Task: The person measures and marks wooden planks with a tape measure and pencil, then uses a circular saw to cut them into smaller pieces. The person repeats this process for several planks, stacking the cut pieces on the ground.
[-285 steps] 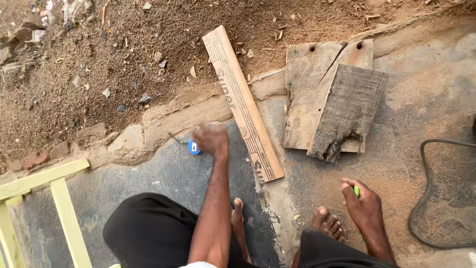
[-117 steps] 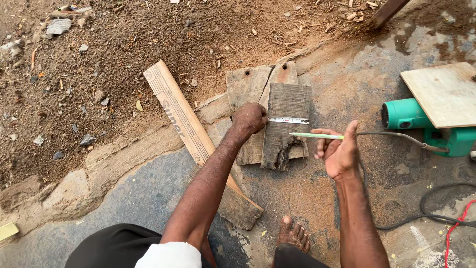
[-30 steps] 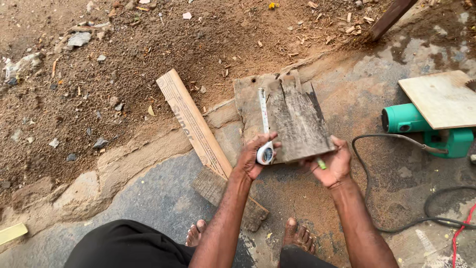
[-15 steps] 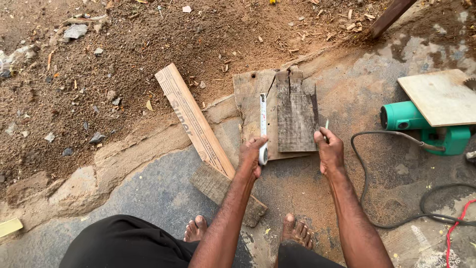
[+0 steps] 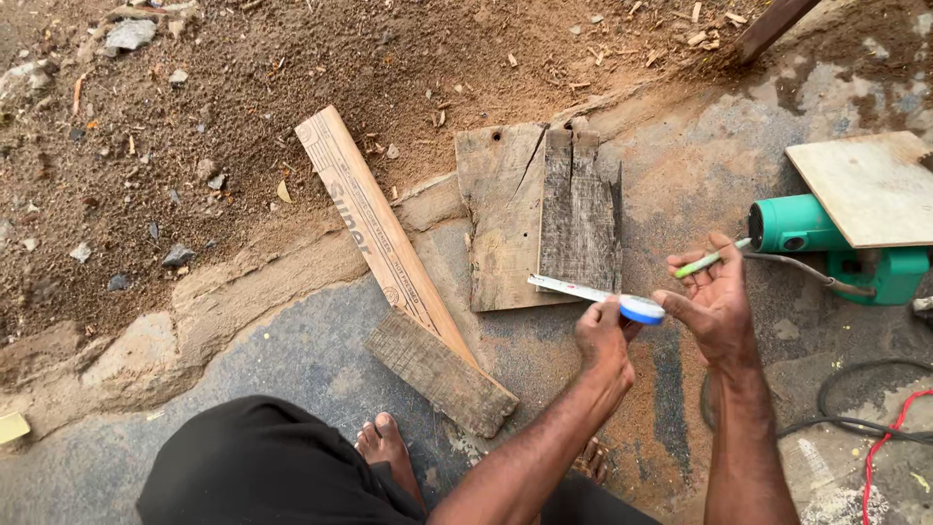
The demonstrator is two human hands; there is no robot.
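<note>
So half a second back we had the tape measure (image 5: 637,308) stretched up along the weathered board (image 5: 580,222); now it's pulled off, blade mostly retracted and only its tip over the board's lower edge. Looks like the measuring bit is done. Our left hand (image 5: 604,342) pinches the blue case, our right hand (image 5: 714,301) has its grip on a green pencil (image 5: 708,260), fingers half spread. Open concrete near the board; the green power tool (image 5: 836,248) and cables crowd the right.
</note>
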